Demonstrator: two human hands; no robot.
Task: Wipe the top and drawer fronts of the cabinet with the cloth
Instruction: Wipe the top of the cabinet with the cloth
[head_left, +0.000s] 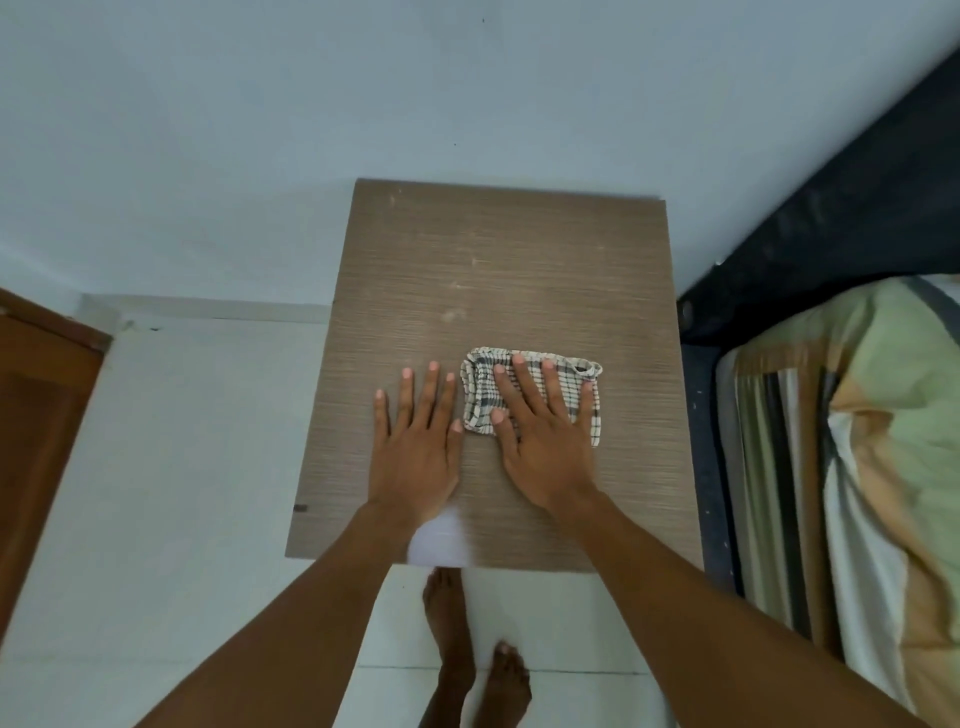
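Right hand (545, 441) flat, fingers spread, pressing the folded checked cloth (530, 395) onto the cabinet top (498, 270), gripping nothing, prob. for even wipe pressure. Left hand (415, 447) flat & empty beside it, likely bracing. Drawer fronts hidden.

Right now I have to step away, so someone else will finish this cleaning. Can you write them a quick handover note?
Right hand: flat, pressing the checked cloth on the cabinet top.
Left hand: flat on bare wood beside the cloth, holding nothing.
Done: cannot tell how much is wiped; pale smudges show on the far half.
Left: the far half of the top, then the drawer fronts, which are out of view.
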